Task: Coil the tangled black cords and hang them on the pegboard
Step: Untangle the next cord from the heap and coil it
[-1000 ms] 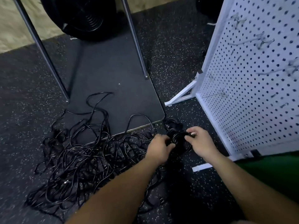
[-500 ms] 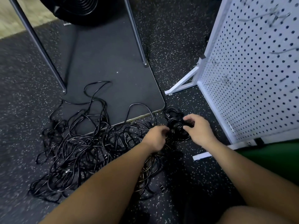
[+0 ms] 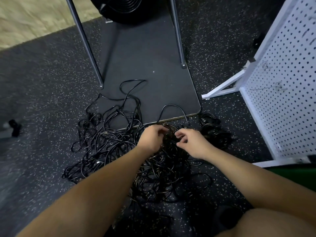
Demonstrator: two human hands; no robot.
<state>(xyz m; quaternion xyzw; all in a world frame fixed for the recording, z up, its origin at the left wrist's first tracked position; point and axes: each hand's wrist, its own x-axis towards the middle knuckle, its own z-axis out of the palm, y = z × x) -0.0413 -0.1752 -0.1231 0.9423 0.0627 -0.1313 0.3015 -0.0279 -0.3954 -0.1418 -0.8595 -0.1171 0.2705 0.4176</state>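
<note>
A heap of tangled black cords (image 3: 116, 147) sprawls on the speckled floor, partly over the corner of a dark mat (image 3: 153, 93). A small coiled bundle of cord (image 3: 213, 130) lies on the floor to the right of the heap, with no hand on it. My left hand (image 3: 151, 140) hovers over the heap with its fingers curled down among the cords; whether it grips one is unclear. My right hand (image 3: 191, 142) is just beside it, fingers loosely curled and holding nothing. The white pegboard (image 3: 283, 93) stands at the right with metal hooks (image 3: 266, 88).
Two metal legs (image 3: 89, 53) (image 3: 177, 36) stand on the mat, with a black fan (image 3: 126, 9) behind them. The pegboard's white foot brace (image 3: 222, 89) reaches out on the floor. A small black object (image 3: 14, 127) lies at far left. My knee (image 3: 273, 223) is at bottom right.
Both hands let go of the coiled bundle, which now lies on the floor. They moved left over the tangled heap. The camera swung left too.
</note>
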